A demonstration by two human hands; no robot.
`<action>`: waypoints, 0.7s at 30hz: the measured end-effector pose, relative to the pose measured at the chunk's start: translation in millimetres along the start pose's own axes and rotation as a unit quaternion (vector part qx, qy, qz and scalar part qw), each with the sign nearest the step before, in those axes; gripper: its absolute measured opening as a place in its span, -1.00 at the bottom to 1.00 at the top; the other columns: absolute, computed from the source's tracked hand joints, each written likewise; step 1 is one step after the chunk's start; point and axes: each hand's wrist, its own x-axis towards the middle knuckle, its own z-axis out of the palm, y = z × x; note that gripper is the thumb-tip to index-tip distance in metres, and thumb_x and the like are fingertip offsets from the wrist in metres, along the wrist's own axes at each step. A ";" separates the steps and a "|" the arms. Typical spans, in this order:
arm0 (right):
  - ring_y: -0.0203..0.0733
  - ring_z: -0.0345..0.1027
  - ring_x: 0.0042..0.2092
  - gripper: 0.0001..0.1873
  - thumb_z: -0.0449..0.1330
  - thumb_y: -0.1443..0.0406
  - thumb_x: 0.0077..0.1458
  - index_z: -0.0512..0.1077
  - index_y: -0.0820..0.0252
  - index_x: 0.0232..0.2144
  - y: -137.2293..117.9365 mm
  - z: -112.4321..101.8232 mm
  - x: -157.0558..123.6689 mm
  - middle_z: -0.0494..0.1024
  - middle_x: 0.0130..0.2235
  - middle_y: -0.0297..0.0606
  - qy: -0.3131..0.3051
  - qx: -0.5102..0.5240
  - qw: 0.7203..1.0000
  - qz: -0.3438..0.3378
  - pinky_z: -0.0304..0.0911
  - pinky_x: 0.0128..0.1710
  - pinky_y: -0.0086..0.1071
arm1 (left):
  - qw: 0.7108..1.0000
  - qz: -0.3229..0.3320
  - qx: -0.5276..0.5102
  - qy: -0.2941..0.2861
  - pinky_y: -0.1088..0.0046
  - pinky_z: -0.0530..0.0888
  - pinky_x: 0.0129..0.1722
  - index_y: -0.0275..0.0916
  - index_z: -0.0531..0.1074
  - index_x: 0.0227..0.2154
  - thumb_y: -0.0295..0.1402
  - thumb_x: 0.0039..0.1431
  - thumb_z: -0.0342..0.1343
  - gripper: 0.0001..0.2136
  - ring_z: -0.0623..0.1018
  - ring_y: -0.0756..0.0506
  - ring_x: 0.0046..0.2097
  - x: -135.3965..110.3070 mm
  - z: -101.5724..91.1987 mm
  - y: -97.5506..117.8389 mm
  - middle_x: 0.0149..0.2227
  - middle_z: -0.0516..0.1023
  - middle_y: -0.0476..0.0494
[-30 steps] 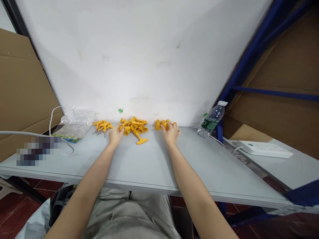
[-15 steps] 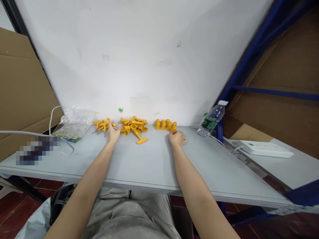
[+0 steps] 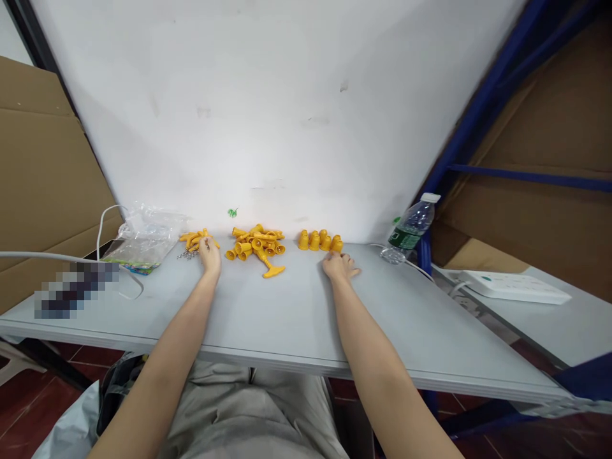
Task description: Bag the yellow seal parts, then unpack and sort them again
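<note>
My left hand is closed at the right side of a small heap of yellow corkscrew handles. Its fingers are on one of these yellow pieces, partly hidden by the hand. Thin metal spirals stick out at the heap's front. My right hand rests on the table with its fingers apart, just in front of the nearest yellow cup. Several such cups stand mouth-down in a group. Between my hands lies a pile of yellow bell-shaped parts, with a yellow T-shaped handle at its front.
A clear plastic bag and a white cable lie at the left. A water bottle leans at the right by a blue post. The white wall closes off the table's back. A power strip lies farther right.
My left hand has moved left, away from the bell-shaped pile and over the handle heap. My right hand has drawn back slightly from the nearest cup, which now stands beyond its fingers.
</note>
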 end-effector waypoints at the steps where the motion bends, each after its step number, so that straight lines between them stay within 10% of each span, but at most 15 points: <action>1: 0.11 0.08 0.22 -0.50 -0.07 0.29 0.17 0.35 0.17 0.13 0.2 1.1 1.2 0.33 0.15 0.08 -0.005 -0.004 1.000 -0.002 -0.13 0.17 0.20 | 0.999 -0.031 -0.018 0.014 0.31 0.41 0.00 -0.17 0.34 -0.08 -0.34 0.31 -0.26 -0.71 0.49 -0.11 -0.02 -0.6 -1.6 2.6 -0.09 0.51 -0.22; 9: 0.15 -0.08 0.32 -0.45 -0.12 0.25 0.22 0.22 0.08 0.24 2.1 5.5 17.2 0.20 0.30 -0.01 -0.052 -0.010 0.999 -0.007 -0.26 0.18 0.36 | 0.994 -0.094 -0.048 0.011 0.33 0.32 0.15 -0.19 0.35 -0.04 -0.31 0.18 -0.03 -0.71 0.42 -0.13 0.13 -9.4 -8.8 19.1 0.06 0.44 -0.24; 21: 0.13 -0.01 0.30 -0.54 -0.12 0.26 0.24 0.35 0.18 0.11 6.1 5.6 17.3 0.39 0.18 -0.02 -0.067 -0.027 0.996 -0.044 -0.22 0.19 0.31 | 0.994 0.005 0.098 -0.038 -0.14 0.06 0.25 -0.05 0.38 0.08 -0.42 0.25 -0.13 -0.61 0.19 -0.25 0.32 -3.9 -19.9 9.5 0.22 0.38 -0.18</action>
